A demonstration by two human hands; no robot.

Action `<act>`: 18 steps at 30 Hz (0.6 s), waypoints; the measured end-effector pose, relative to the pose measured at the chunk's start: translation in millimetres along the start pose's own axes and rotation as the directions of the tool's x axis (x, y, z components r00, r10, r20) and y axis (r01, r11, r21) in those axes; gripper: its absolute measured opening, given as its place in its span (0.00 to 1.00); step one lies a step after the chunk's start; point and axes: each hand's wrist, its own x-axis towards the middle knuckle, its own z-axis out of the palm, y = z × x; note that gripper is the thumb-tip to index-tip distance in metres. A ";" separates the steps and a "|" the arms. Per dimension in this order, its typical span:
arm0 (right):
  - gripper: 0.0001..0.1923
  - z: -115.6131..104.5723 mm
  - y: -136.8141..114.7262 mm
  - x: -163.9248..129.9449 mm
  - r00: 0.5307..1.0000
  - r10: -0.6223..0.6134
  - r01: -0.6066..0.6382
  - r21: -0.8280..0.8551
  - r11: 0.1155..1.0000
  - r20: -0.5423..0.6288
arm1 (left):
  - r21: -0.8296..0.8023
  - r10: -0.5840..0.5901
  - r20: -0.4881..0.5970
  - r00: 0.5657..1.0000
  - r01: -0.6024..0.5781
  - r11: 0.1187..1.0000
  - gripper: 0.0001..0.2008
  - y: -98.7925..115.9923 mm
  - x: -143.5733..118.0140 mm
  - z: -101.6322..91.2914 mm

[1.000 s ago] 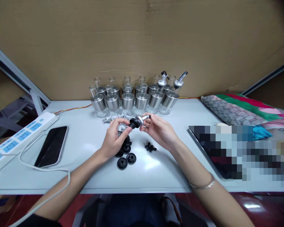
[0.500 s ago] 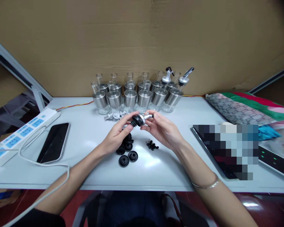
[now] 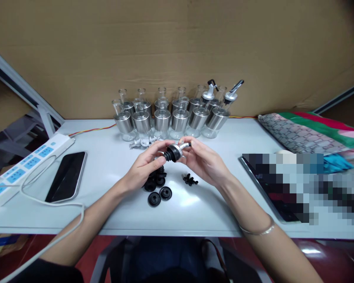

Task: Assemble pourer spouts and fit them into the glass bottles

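Note:
Between my two hands is a bottle pourer [image 3: 174, 152] with a black ribbed stopper and a silver, bent spout. My left hand [image 3: 146, 163] pinches the ribbed stopper end between thumb and fingers. On the other side, my right hand [image 3: 205, 159] has its fingers closed about the spout, whose dark tip shows. Under my left hand lie several black round stoppers [image 3: 154, 199], some partly hidden by it. A small heap of black caps [image 3: 190, 179] rests below my right hand. Silver spout pieces [image 3: 144, 142] lie behind my left fingers.
Several glass bottles with metal sleeves [image 3: 162, 120] stand in two rows at the back, two at the right fitted with pourers [image 3: 231, 94]. A phone [image 3: 67, 177] and a power strip [image 3: 26, 169] lie left. A tablet-like device [image 3: 268, 188] and patterned fabric [image 3: 295, 131] are on the right.
The pourer has tipped slightly, its black stopper flange now a little lower and facing more toward me. Both hands keep their hold; the view has shifted slightly.

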 end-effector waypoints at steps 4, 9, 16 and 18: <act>0.12 0.5 1.9 0.3 1.000 -0.005 0.005 -0.019 1.000 0.002 | 0.012 0.004 -0.016 1.000 -0.004 1.000 0.19 -1.4 -0.3 1.8; 0.12 2.1 4.9 0.5 1.000 0.016 -0.016 0.013 1.000 0.015 | 0.049 0.045 -0.076 0.996 -0.041 0.998 0.19 -2.9 -0.6 4.1; 0.12 2.2 6.6 0.1 0.999 0.026 -0.027 0.048 0.998 0.032 | 0.032 0.037 -0.081 0.996 -0.035 0.999 0.19 -8.0 -0.2 3.4; 0.12 0.6 5.4 0.2 0.999 0.025 -0.026 0.022 0.999 0.038 | 0.040 0.032 -0.077 0.997 -0.029 0.999 0.20 -7.8 0.4 3.5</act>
